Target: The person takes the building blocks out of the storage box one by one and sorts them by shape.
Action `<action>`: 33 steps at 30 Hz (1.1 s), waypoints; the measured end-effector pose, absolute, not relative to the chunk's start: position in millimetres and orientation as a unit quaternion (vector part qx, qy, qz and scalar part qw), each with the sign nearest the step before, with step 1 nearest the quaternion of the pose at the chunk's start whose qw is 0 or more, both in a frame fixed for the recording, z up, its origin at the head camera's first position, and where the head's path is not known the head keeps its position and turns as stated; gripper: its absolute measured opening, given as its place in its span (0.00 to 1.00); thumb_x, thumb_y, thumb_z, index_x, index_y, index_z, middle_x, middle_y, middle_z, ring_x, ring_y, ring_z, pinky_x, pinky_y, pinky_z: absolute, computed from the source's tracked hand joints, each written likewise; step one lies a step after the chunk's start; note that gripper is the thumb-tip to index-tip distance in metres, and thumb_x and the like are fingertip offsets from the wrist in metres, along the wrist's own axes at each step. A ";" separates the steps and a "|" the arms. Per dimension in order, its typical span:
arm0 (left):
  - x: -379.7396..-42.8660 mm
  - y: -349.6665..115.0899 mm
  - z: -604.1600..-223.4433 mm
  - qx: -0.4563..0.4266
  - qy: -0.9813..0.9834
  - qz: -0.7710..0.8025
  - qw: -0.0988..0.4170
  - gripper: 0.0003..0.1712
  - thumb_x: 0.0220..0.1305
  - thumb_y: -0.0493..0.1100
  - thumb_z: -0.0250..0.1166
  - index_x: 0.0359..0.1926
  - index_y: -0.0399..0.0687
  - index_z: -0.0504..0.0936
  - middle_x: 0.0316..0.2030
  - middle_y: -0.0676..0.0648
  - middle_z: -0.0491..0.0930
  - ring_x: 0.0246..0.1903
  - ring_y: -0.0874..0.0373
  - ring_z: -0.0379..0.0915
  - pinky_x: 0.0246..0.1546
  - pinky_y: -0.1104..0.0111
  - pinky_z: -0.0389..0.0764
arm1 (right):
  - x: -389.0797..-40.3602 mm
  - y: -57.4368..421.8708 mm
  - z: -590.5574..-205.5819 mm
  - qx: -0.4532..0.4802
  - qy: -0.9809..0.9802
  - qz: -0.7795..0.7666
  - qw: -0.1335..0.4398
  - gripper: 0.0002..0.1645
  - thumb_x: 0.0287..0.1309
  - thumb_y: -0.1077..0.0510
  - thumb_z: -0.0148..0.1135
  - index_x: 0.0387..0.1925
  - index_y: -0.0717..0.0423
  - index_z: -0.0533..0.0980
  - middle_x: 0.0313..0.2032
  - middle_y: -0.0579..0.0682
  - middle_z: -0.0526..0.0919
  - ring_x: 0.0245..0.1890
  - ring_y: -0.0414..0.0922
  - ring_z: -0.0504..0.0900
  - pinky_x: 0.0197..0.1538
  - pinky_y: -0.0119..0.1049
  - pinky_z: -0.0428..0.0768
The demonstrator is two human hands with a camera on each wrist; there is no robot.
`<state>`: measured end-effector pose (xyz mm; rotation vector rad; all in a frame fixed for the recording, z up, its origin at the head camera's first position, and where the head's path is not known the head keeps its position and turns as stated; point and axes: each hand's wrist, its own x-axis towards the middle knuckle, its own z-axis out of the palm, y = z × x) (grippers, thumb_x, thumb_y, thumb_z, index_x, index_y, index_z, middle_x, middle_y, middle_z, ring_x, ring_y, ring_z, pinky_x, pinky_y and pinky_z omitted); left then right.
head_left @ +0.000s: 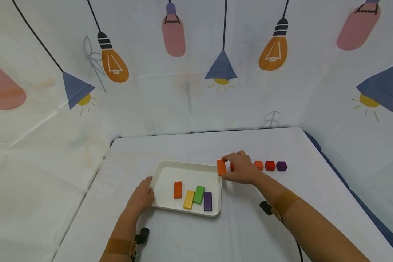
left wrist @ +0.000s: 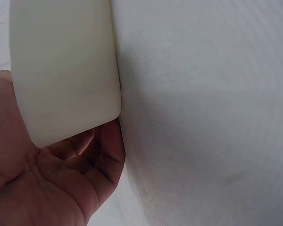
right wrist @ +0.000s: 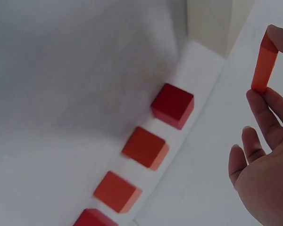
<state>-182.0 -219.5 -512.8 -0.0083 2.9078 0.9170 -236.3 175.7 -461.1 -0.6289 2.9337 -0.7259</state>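
Note:
Between thumb and fingertips my right hand point(head_left: 242, 169) pinches an orange rectangular block point(head_left: 221, 167), raised by the tray's far right corner. In the right wrist view the same block point(right wrist: 265, 68) stands on end between the fingertips. My left hand point(head_left: 141, 194) grips the left end of the white tray point(head_left: 190, 173); the left wrist view shows its fingers curled against the tray wall point(left wrist: 68, 70). Inside the tray lie an orange block point(head_left: 178, 190), a yellow block point(head_left: 189, 199), a green block point(head_left: 199, 194) and a purple block point(head_left: 207, 201).
Right of the tray runs a row of small blocks, including a red one point(head_left: 270, 165), an orange one point(head_left: 258, 165) and a purple one point(head_left: 281, 166). My right hand partly hides the row. A white cloth point(head_left: 249, 225) covers the table; a lamp-printed sheet point(head_left: 134, 105) hangs behind.

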 end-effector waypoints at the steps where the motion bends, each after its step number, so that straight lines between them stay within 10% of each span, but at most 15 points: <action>1: -182.2 -219.5 -512.7 -0.003 0.952 0.301 0.046 0.29 0.80 0.32 0.49 0.77 0.23 0.59 0.69 0.22 0.68 0.70 0.27 0.65 0.68 0.36 0.68 | -235.5 182.0 -463.0 -0.200 0.950 -0.237 0.025 0.40 0.57 0.44 0.78 0.68 0.55 0.79 0.62 0.52 0.83 0.63 0.58 0.70 0.62 0.62 0.74; 9: -183.7 -219.5 -513.8 -0.001 0.955 0.294 0.039 0.29 0.80 0.31 0.49 0.76 0.23 0.60 0.68 0.23 0.70 0.70 0.28 0.66 0.68 0.37 0.69 | -229.4 212.5 -482.6 -0.154 0.959 -0.234 0.037 0.42 0.54 0.46 0.81 0.67 0.57 0.79 0.50 0.53 0.85 0.58 0.57 0.71 0.55 0.57 0.78; 33: -184.7 -218.6 -513.3 -0.010 0.954 0.295 0.052 0.29 0.81 0.32 0.49 0.77 0.25 0.61 0.69 0.25 0.70 0.70 0.29 0.66 0.68 0.37 0.69 | -205.7 221.7 -520.4 -0.149 0.967 -0.198 0.056 0.42 0.46 0.45 0.86 0.63 0.53 0.83 0.55 0.51 0.85 0.57 0.56 0.72 0.56 0.61 0.81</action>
